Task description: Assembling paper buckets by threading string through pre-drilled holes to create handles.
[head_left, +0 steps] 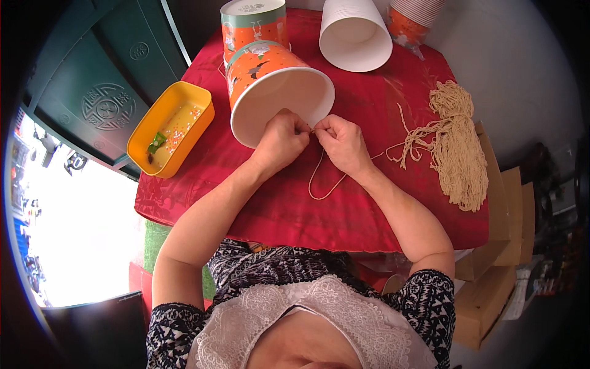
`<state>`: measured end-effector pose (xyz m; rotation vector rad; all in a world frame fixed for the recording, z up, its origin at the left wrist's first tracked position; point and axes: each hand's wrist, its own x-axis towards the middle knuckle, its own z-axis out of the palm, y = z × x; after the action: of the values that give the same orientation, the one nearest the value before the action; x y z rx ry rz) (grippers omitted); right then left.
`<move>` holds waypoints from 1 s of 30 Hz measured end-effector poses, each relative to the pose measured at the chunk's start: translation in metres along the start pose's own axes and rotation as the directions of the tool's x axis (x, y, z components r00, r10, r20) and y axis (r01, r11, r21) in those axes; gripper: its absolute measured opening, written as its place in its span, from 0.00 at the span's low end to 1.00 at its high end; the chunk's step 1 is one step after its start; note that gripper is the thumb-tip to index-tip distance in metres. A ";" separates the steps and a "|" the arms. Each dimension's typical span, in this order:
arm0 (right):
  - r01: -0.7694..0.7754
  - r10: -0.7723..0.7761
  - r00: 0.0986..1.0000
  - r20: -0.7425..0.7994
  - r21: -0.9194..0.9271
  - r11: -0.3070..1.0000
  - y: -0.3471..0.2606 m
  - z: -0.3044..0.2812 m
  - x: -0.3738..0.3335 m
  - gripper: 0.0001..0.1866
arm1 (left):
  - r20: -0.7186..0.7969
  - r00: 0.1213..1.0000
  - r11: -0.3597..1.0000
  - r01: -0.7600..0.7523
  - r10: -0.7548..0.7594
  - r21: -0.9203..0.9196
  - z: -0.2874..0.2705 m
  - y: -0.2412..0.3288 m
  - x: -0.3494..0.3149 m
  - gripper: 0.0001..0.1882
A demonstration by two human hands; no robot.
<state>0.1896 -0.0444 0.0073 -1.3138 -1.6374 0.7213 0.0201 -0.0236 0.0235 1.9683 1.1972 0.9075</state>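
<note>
An orange paper bucket (255, 66) with a white inside lies on its side, its mouth turned toward me. At the near edge of its rim, my left hand (280, 136) is closed in a pinch on a thin beige cord (313, 187). Right beside it my right hand (342, 141) also pinches the cord, the fingertips of both hands almost meeting. A loop of the cord hangs below them onto the red cloth. The exact spot between the fingertips is too small to make out.
A red cloth (276, 212) covers the table. At left stands a yellow tub (174, 161) with small bits inside. Behind are an upside-down orange and green bucket (270, 27), a white bucket (344, 21) on its side and stacked buckets (409, 27). Beige cords (458, 157) lie bundled at right; cardboard boxes (485, 301) stand beyond.
</note>
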 end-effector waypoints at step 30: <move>0.038 -0.040 0.998 -0.042 -0.044 0.998 0.001 -0.001 -0.002 0.07 | -0.030 0.999 1.000 -0.015 0.014 -0.024 0.006 -0.003 0.006 0.07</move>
<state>0.1905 -0.0458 0.0065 -1.3158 -1.6482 0.6333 0.0261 -0.0185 0.0192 1.9525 1.1842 0.9574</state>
